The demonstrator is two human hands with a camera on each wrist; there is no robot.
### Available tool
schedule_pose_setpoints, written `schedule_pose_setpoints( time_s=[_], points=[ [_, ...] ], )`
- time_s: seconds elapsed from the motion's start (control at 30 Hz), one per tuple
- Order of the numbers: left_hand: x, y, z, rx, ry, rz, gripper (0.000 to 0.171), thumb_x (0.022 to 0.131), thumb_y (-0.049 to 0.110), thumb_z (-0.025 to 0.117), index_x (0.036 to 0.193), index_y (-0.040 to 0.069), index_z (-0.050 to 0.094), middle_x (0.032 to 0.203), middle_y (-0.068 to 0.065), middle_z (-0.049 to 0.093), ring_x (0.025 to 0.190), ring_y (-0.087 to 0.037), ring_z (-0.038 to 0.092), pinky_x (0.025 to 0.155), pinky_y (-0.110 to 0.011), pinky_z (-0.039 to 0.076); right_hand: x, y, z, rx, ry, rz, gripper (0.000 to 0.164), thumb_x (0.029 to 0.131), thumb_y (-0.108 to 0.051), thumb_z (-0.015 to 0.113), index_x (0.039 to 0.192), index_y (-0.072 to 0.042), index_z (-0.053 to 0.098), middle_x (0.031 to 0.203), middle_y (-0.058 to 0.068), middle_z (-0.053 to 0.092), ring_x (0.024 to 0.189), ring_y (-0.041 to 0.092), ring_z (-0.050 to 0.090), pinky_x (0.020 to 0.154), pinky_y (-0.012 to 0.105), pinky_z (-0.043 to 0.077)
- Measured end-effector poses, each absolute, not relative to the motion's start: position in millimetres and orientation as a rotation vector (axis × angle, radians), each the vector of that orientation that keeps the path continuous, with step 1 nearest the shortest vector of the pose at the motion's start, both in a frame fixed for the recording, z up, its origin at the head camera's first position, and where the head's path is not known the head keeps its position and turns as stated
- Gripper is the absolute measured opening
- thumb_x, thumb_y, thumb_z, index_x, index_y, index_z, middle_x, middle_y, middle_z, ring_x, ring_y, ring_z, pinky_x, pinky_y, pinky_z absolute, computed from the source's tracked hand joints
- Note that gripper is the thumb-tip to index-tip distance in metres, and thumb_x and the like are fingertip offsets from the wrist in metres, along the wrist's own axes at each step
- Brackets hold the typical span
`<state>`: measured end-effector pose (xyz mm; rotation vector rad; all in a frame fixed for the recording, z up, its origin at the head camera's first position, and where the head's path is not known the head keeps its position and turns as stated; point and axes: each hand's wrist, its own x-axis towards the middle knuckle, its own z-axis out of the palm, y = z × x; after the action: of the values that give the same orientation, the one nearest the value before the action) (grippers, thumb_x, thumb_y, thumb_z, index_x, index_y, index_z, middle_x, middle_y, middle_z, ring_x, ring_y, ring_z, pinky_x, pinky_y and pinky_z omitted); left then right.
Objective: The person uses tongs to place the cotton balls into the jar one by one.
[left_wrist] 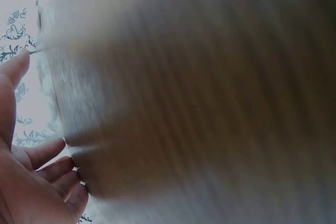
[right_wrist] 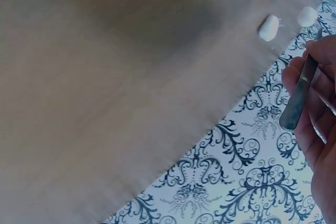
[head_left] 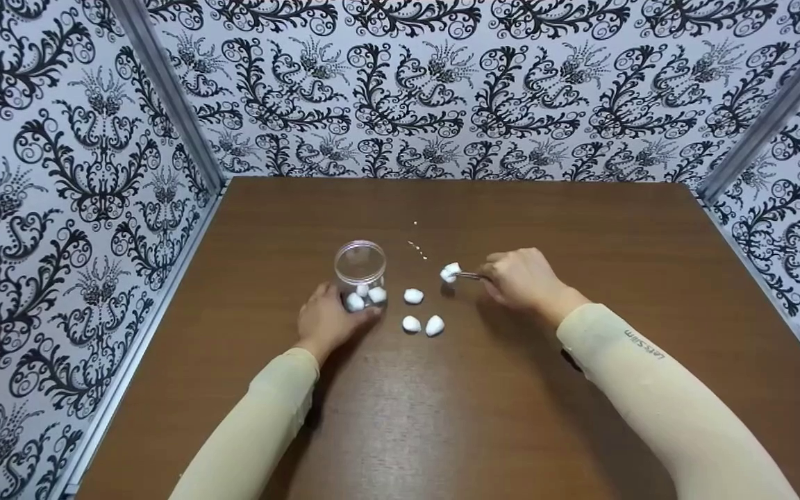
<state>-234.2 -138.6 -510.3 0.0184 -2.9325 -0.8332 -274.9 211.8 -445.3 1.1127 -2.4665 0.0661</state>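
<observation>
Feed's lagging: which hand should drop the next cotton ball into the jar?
Right. The right hand grips metal tweezers pinching a white cotton ball; the left hand holds the clear plastic jar.

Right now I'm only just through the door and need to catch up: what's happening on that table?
A person is working with small white cotton balls. The right hand grips metal tweezers that pinch one ball just above the brown table. The left hand holds a clear jar with about three balls inside. Three more balls lie loose on the table between the hands.
</observation>
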Motion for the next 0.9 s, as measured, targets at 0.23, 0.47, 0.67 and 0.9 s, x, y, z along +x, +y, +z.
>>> schedule_pose_setpoints(
  time_s=[0.23, 0.47, 0.67, 0.9],
  points=[
    [-234.2, -138.6, -510.3, 0.017, -2.935, -0.837, 0.092, 0.072, 0.067, 0.077, 0.134, 0.002, 0.058, 0.134, -0.016, 0.056, 0.124, -0.034, 0.052, 0.101, -0.054, 0.038, -279.4, 191.9, -419.8, 1.139, -2.395, 0.054, 0.006, 0.083, -0.017, 0.071, 0.081, -0.013, 0.075, 0.069, -0.001, 0.058, 0.046, 0.023, 0.051, 0.04, 0.043, 0.039],
    [-233.0, -138.1, -507.7, 0.017, -2.945, -0.835, 0.088, 0.071, 0.067, 0.078, 0.126, 0.001, 0.061, 0.127, -0.014, 0.058, 0.12, -0.033, 0.053, 0.099, -0.052, 0.039, -281.8, 157.9, -390.5, 1.17, -2.325, 0.057, 0.01, 0.088, -0.019, 0.067, 0.081, -0.014, 0.073, 0.067, -0.002, 0.055, 0.046, 0.019, 0.05, 0.04, 0.039, 0.038],
    [-232.9, -137.9, -507.3, 0.026, -2.947, -0.837, 0.09, 0.071, 0.067, 0.077, 0.129, 0.001, 0.06, 0.127, -0.014, 0.058, 0.119, -0.033, 0.054, 0.1, -0.052, 0.039, -280.8, 125.5, -379.5, 1.219, -2.269, 0.086, 0.01, 0.088, -0.019, 0.068, 0.08, -0.015, 0.072, 0.07, -0.002, 0.058, 0.049, 0.019, 0.054, 0.042, 0.039, 0.04],
    [-233.2, -137.9, -507.4, 0.019, -2.931, -0.838, 0.088, 0.071, 0.066, 0.078, 0.129, 0.002, 0.061, 0.126, -0.015, 0.06, 0.118, -0.033, 0.055, 0.098, -0.053, 0.04, -279.9, 100.5, -384.3, 1.275, -2.273, 0.061, 0.013, 0.089, -0.018, 0.065, 0.079, -0.014, 0.071, 0.073, -0.001, 0.061, 0.051, 0.02, 0.057, 0.044, 0.039, 0.043]
  ],
)
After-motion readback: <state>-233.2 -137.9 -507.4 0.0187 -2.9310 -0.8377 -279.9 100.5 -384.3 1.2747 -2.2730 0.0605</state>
